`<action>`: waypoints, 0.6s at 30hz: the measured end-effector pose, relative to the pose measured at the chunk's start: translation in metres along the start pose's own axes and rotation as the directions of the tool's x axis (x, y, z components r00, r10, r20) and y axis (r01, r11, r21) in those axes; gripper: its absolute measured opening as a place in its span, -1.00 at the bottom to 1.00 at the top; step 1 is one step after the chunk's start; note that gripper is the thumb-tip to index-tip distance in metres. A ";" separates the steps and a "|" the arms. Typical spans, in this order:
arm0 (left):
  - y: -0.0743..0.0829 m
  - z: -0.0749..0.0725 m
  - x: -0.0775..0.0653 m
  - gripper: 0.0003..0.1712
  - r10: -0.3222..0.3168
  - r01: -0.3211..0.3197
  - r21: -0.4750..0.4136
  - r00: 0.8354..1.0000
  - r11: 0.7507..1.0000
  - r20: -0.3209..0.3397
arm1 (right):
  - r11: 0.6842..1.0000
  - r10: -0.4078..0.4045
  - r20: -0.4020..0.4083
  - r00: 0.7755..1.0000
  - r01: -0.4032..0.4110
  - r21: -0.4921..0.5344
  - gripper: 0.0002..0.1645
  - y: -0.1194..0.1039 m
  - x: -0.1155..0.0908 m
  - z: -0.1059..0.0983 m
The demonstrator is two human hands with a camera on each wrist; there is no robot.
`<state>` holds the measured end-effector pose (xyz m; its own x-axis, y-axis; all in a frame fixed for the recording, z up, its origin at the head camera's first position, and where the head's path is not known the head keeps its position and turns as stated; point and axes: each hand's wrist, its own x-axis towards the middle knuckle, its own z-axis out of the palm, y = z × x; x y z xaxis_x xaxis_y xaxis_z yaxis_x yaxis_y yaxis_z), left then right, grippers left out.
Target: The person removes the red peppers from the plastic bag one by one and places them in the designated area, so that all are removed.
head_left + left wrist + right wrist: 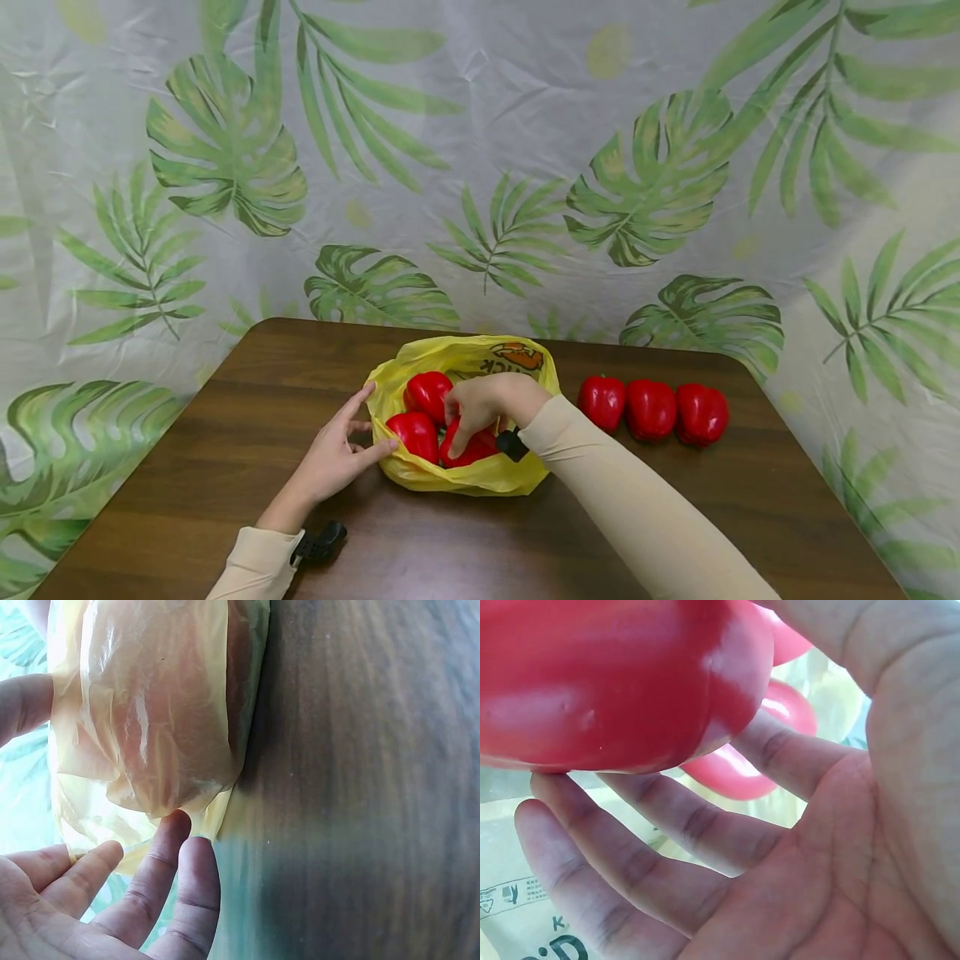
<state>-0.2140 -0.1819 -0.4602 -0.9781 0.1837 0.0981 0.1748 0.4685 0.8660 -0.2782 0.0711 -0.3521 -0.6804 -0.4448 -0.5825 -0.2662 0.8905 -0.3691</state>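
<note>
Peppers [651, 410], three of them, are lined up on the surface [465, 542] to the right of the yellow bag [495, 485], and this sideways offset is judged to matter most. The row is laid out roughly left to right, with its rightmost pepper [702, 414] set slightly nearer the person than the leftmost pepper [602, 402].

Inside the bag, a red pepper [482, 451] is grasped by the right hand [480, 402], which is bent down through the bag's mouth; in the right wrist view the thumb and fingers are seen set about it. The held pepper is placed below the hand, on the near side of the bag, just beside a near-left pepper [414, 437] and a far-left pepper [428, 395]. Its long axis cannot be told, since much of it is covered by the fingers. Whether its weight is carried by the hand or by the bag cannot be told either.

The bag's left rim is held by the left hand [330, 457], with the index finger and thumb spread apart along the edge. From that hand the row is separated by the whole bag; by the right hand, only the bag's right wall would have to be cleared, so the row is judged better reached from there.
</note>
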 end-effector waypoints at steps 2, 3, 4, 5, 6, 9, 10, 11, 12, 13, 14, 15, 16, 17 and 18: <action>-0.001 0.000 0.000 0.10 0.004 -0.004 0.002 1.000 1.000 -0.001 | 1.000 -0.005 0.003 1.000 0.005 0.014 -0.56 0.002 0.000 -0.001; -0.001 0.000 0.000 0.10 0.005 -0.005 0.001 1.000 1.000 -0.002 | 1.000 -0.006 0.004 1.000 0.006 0.019 -0.56 0.002 0.000 -0.002; -0.001 0.000 0.000 0.10 0.006 -0.006 0.003 1.000 1.000 -0.002 | 1.000 -0.006 0.004 1.000 0.006 0.027 -0.56 0.003 0.000 -0.002; -0.001 0.000 0.001 0.10 0.007 -0.007 0.004 1.000 1.000 -0.002 | 0.999 -0.004 0.005 1.000 0.004 0.033 -0.56 0.004 -0.001 -0.003; -0.001 0.000 0.001 0.10 0.008 -0.008 0.006 1.000 1.000 -0.002 | 0.999 -0.003 0.003 1.000 0.003 0.043 -0.55 0.005 -0.001 -0.004; -0.001 0.000 0.001 0.10 0.006 -0.006 0.011 1.000 1.000 -0.004 | 0.998 -0.007 -0.005 1.000 0.007 0.065 -0.54 0.007 -0.002 -0.007; -0.001 0.000 0.001 0.10 0.004 -0.004 0.011 1.000 1.000 -0.006 | 0.997 -0.009 -0.008 1.000 0.010 0.077 -0.53 0.007 -0.002 -0.008; -0.001 0.000 0.001 0.10 0.005 -0.004 0.013 1.000 1.000 -0.006 | 0.996 -0.013 -0.010 1.000 0.014 0.087 -0.52 0.008 -0.002 -0.010; -0.002 0.001 0.001 0.10 0.005 -0.005 0.013 1.000 1.000 -0.007 | 0.995 -0.022 -0.014 1.000 0.023 0.094 -0.52 0.009 -0.003 -0.011; -0.002 0.001 0.001 0.10 0.002 -0.002 0.013 1.000 1.000 -0.008 | 0.995 -0.031 -0.020 0.999 0.032 0.093 -0.52 0.010 -0.003 -0.012; -0.002 0.001 0.002 0.11 0.000 0.000 0.014 1.000 1.000 -0.009 | 0.995 -0.041 -0.029 0.999 0.043 0.090 -0.51 0.011 -0.004 -0.014; -0.002 0.001 0.002 0.11 -0.004 0.004 0.012 1.000 1.000 -0.010 | 0.995 -0.050 -0.038 0.998 0.054 0.089 -0.50 0.012 -0.004 -0.015; -0.003 0.001 0.002 0.11 -0.006 0.006 0.011 1.000 1.000 -0.009 | 0.995 -0.059 -0.050 0.997 0.063 0.083 -0.49 0.013 -0.005 -0.016; -0.003 0.001 0.002 0.11 -0.007 0.008 0.011 1.000 1.000 -0.008 | 0.994 -0.072 -0.063 0.995 0.077 0.076 -0.47 0.014 -0.005 -0.017; -0.003 0.002 0.002 0.11 -0.011 0.011 0.010 1.000 1.000 -0.008 | 0.994 -0.085 -0.078 0.993 0.090 0.067 -0.45 0.015 -0.006 -0.018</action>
<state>-0.2161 -0.1816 -0.4633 -0.9808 0.1718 0.0919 0.1647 0.4790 0.8622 -0.2906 0.0883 -0.3411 -0.7065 -0.5098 -0.4908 -0.2798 0.8383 -0.4680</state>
